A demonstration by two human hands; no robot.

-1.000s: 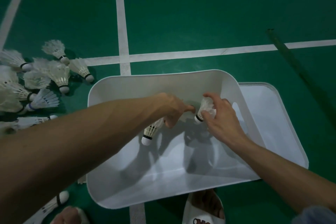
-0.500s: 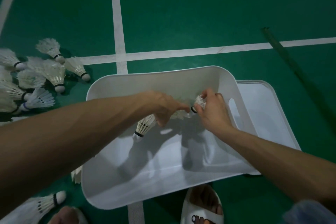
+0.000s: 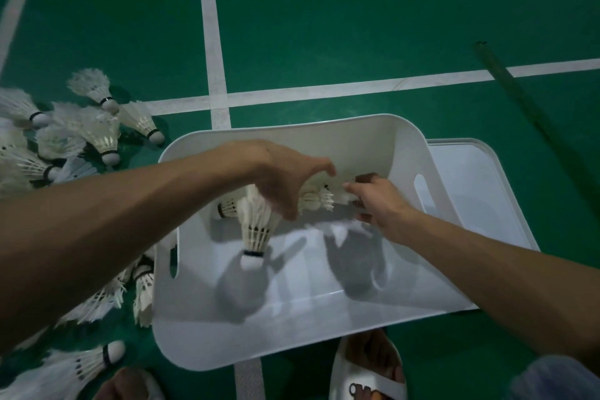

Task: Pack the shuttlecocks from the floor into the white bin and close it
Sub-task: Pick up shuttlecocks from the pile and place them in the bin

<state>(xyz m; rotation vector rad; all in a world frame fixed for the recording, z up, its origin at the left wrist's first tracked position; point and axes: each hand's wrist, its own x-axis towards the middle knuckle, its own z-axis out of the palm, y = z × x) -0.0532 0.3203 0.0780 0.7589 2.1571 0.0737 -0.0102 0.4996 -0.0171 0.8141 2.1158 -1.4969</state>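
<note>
The white bin (image 3: 292, 130) stands open on the green floor. My left hand (image 3: 285, 172) hovers over its far left part with thumb spread and fingers hanging loose. A blurred shuttlecock (image 3: 256, 227) is just under it, cork down, above the bin floor. Another shuttlecock (image 3: 227, 208) lies behind it in the bin. My right hand (image 3: 376, 201) reaches in from the right, and its fingertips pinch the feathers of a shuttlecock (image 3: 321, 200) by the far wall. The bin's lid (image 3: 480, 191) lies flat under the bin's right side.
Several shuttlecocks (image 3: 97, 133) are heaped on the floor left of the bin, more (image 3: 143, 289) lie against its left wall and one (image 3: 81, 364) at the bottom left. A dark green pole (image 3: 526, 107) slants across the right. My sandalled foot (image 3: 367, 370) is below the bin.
My left hand has loosened and its shuttlecock has swung from slanting to cork-down beneath it. My right hand has lowered its shuttlecock toward the far wall of the bin.
</note>
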